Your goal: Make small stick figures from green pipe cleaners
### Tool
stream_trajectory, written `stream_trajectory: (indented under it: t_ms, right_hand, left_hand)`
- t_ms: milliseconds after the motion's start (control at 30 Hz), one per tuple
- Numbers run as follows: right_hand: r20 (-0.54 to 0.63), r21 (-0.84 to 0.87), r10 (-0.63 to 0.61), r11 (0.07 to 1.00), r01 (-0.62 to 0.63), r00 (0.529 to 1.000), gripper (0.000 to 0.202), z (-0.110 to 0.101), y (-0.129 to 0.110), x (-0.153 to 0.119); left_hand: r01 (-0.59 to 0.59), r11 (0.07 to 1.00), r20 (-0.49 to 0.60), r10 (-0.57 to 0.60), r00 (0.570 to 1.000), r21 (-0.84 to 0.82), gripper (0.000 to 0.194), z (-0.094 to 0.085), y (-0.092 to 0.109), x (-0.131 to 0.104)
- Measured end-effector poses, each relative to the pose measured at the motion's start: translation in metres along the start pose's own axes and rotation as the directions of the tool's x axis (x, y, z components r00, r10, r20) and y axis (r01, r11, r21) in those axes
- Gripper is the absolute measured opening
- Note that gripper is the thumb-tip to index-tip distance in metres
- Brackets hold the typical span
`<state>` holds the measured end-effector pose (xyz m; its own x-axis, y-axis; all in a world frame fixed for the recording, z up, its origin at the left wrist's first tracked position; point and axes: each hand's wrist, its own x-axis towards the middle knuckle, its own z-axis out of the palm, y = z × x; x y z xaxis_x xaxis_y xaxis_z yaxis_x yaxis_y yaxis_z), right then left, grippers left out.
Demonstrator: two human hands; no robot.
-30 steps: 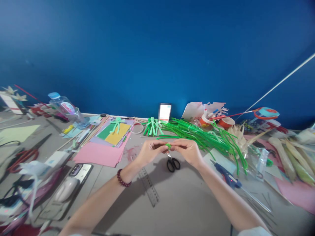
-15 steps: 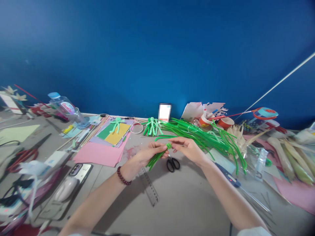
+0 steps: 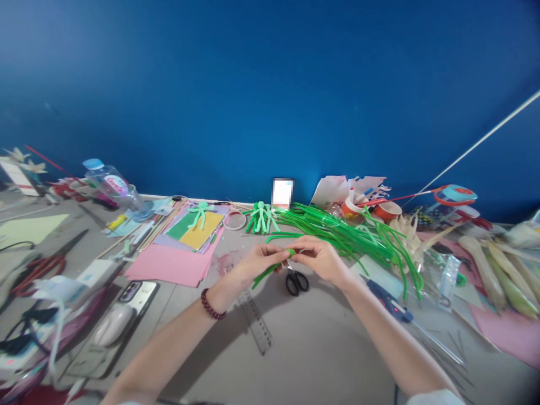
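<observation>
Green pipe cleaners (image 3: 265, 275) are bunched together, their loose ends pointing down and left. My left hand (image 3: 266, 260) is closed around the bunch. At its upper end, my right hand (image 3: 314, 256) pinches the green knotted top with thumb and fingers, so that part is mostly hidden. Black-handled scissors (image 3: 297, 282) lie on the table just below my hands, their blades partly covered. A clear ruler (image 3: 257, 326) rests under my left wrist. Behind my hands stand small green pipe-cleaner figures (image 3: 261, 216), and a lighter one (image 3: 200, 215) lies on coloured sheets.
Long green pipe cleaners (image 3: 337, 228) are heaped at the back right, near paper cups (image 3: 387, 211). A glue gun (image 3: 388, 304) lies beside my right forearm. On the left are pink paper (image 3: 169, 264), a phone (image 3: 139, 295), a white mouse (image 3: 113, 325) and a bottle (image 3: 107, 180).
My right fingers have closed in on the top of the green bunch, which now shows less. The bunch has tilted slightly flatter. Other things stay where they were.
</observation>
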<state>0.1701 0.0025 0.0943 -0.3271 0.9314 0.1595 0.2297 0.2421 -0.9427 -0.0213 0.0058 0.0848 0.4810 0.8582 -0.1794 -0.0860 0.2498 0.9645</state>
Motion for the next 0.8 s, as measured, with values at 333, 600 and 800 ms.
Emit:
stream_trajectory:
  t_ms: [333, 600, 800]
  right_hand:
    - [0.011, -0.086, 0.002, 0.996, -0.001, 1.0, 0.012, -0.001, -0.003, -0.003]
    - [-0.086, -0.105, -0.103, 0.99, 0.094, 0.991, 0.01, 0.009, 0.004, -0.003]
    - [-0.093, -0.148, -0.169, 0.977, 0.154, 0.981, 0.016, 0.008, 0.005, -0.003]
  left_hand:
    - [-0.097, 0.972, -0.044, 0.108, 0.993, 0.214, 0.029, 0.006, 0.005, -0.005]
    - [-0.141, 0.968, -0.042, 0.152, 0.987, 0.206, 0.032, 0.007, 0.003, -0.004]
    - [-0.053, 0.996, -0.018, 0.054, 0.998, 0.071, 0.033, 0.001, 0.003, -0.003]
